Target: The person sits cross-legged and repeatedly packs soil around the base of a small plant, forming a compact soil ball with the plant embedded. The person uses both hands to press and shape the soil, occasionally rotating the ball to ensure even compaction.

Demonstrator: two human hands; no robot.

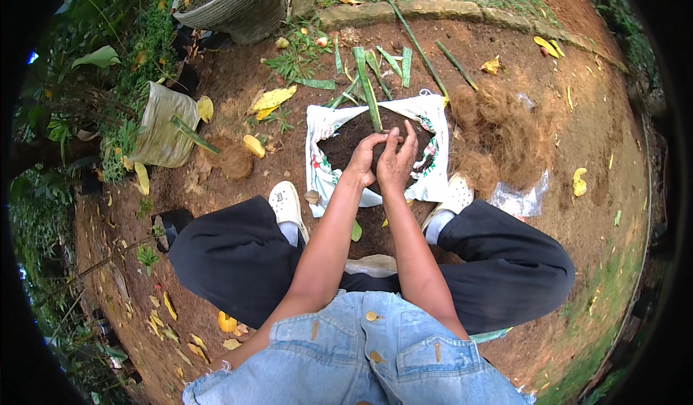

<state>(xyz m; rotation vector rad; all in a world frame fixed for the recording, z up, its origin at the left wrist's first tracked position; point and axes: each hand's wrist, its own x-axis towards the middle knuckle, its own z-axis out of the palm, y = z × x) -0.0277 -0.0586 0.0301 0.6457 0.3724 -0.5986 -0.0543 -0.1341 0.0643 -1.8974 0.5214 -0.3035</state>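
My left hand and my right hand are cupped together around a clump of dark soil, mostly hidden by the palms. From above the fingertips rises a snake plant leaf cutting, green with pale edges; its lower end is hidden at the hands. Below them lies a white woven plastic sack, its top cut wide, with loose dark soil inside. Several more cut leaf pieces lie on the ground just past the sack.
Brown coconut fibre is heaped right of the sack, by clear plastic. At left, a leaf piece stands out of a fibre ball, near a pale grow bag. A large pot stands behind; stone edging curves beyond.
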